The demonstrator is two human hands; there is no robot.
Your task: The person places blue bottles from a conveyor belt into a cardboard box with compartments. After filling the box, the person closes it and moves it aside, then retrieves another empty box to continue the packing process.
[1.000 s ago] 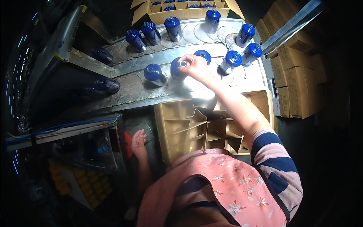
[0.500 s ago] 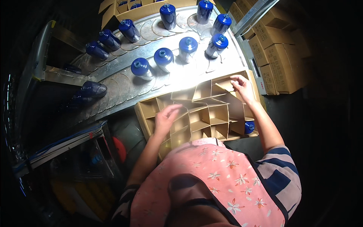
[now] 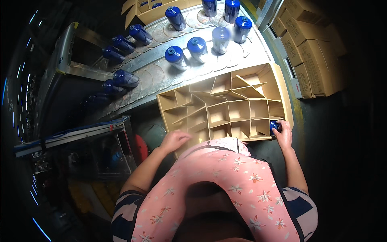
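Note:
A cardboard box (image 3: 163,115) with many divider compartments lies tilted in front of me. Most compartments that show hold nothing, and several dividers at the far side are bent askew. In its near right corner compartment stands a blue bottle (image 3: 275,126). My right hand (image 3: 285,135) has its fingers closed round the top of that bottle, covering part of it. Over the near left side of the box is my left hand (image 3: 174,141), with nothing in it, its fingers reaching to the right and their tips blurred.
Beyond the box runs a conveyor (image 3: 155,80) of overlapping curved plates, carrying two rows of upright blue-topped bottles (image 3: 197,50). A metal frame (image 3: 68,52) stands at left. An open carton (image 3: 165,12) sits at the back, stacked cartons (image 3: 316,66) at right.
My right hand has come from the far right of the box down to the bottle in the near right corner and taken hold of its top. My left hand has drawn nearer to me.

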